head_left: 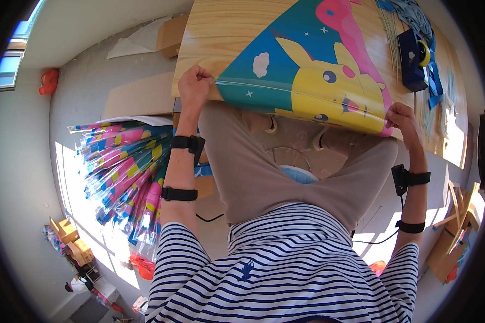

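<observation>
Striped shirt (pixel 285 269), navy and white, fills the bottom of the view; beige trousers (pixel 264 172) above it, person seated at a wooden table (pixel 221 32).

One kite (pixel 312 75) lies flat on the table, near edge overhanging toward the lap. Colours: blue-teal ground, yellow cartoon animal face, pink shape, one white cloud, small white stars. Long axis runs from the lower left corner to the upper right, narrowing toward the far right end of the table.

Left hand (pixel 195 85): fingers curled tight together, clamped on the kite's near left corner at the table edge. Right hand (pixel 400 118): fingers bent and pinched on the kite's near right corner. Hands well apart, one at each end of the near edge.

Two black bands on each forearm, four counted; the wrist ones carry a small black box.

One dark blue tape dispenser (pixel 413 59) on the table, just beyond the kite's right side.

Floor on the left: a pile of bagged kites (pixel 126 167) in clear wrap, too many and too overlapped to count. Cardboard sheets (pixel 140 97) beside it.
</observation>
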Motion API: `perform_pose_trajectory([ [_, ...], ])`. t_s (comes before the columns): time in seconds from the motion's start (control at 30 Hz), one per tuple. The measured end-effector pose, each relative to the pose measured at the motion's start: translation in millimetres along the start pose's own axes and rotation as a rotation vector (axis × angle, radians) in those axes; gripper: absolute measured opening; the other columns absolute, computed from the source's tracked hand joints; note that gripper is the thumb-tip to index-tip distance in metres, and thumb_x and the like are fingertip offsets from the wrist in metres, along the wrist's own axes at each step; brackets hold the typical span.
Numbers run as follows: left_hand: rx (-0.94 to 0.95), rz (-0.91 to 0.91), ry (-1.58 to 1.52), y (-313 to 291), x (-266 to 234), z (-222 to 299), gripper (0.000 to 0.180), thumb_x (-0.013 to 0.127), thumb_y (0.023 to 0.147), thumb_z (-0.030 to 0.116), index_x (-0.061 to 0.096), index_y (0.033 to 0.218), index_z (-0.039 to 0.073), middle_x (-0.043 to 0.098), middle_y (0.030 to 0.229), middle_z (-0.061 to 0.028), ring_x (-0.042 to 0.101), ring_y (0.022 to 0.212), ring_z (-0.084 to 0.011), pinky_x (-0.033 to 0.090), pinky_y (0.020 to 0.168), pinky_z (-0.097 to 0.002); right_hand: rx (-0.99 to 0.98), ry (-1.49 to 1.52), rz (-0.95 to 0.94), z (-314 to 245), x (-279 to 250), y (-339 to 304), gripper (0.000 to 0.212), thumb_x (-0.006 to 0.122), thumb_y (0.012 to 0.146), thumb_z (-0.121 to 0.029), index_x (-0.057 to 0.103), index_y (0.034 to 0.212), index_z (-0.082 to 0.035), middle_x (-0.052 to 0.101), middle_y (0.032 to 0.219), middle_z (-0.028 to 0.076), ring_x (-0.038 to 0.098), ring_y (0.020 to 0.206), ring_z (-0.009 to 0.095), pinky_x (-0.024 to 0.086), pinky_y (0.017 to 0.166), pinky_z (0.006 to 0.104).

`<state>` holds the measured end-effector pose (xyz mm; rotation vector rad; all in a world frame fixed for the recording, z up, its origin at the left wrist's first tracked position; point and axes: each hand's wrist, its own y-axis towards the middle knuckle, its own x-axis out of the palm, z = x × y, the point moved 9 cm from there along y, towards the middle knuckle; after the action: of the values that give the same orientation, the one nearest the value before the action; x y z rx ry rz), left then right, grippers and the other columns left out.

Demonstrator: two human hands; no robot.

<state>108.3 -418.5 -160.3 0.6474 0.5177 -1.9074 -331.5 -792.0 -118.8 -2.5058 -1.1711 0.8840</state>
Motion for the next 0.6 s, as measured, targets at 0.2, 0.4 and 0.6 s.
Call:
perform_pose_trajectory([
  [0.2, 0.010, -0.001, 0.013, 1.2, 1.5, -1.8, 0.012, 0.074, 0.075, 0.004, 0.069, 0.085, 0.002, 0.069, 0.076, -0.0086, 0.064, 0.072, -0.0187, 0.051, 0.070, -0.0316, 0.002, -0.004, 0.002, 2.3, 0.0, 0.7, 0.012, 0.060, 0.092, -0.015, 0.062, 0.085, -0.005, 0.058, 0.075, 0.000, 0.058, 0.069, 0.010, 0.044, 0.070, 0.0255],
  [0.4, 0.044, 0.015, 0.025, 2.0, 3.1, -2.1, 0.012, 0.075, 0.074, 0.006, 0.068, 0.083, 0.003, 0.068, 0.075, -0.0091, 0.064, 0.071, -0.0201, 0.051, 0.069, -0.0328, 0.008, -0.008, -0.006, 6.5, 0.2, 2.8, 0.012, 0.060, 0.092, -0.016, 0.062, 0.086, -0.006, 0.059, 0.075, 0.000, 0.058, 0.069, 0.010, 0.046, 0.070, 0.0252],
  [0.6, 0.038, 0.035, 0.074, 0.4, 3.0, 0.2, 0.013, 0.077, 0.072, 0.009, 0.068, 0.081, 0.004, 0.068, 0.074, -0.0097, 0.065, 0.071, -0.0233, 0.051, 0.069, -0.0349, 0.012, 0.010, -0.006, 9.2, 1.1, 3.5, 0.011, 0.060, 0.091, -0.014, 0.062, 0.086, -0.005, 0.059, 0.074, 0.000, 0.058, 0.068, 0.011, 0.045, 0.069, 0.0259],
])
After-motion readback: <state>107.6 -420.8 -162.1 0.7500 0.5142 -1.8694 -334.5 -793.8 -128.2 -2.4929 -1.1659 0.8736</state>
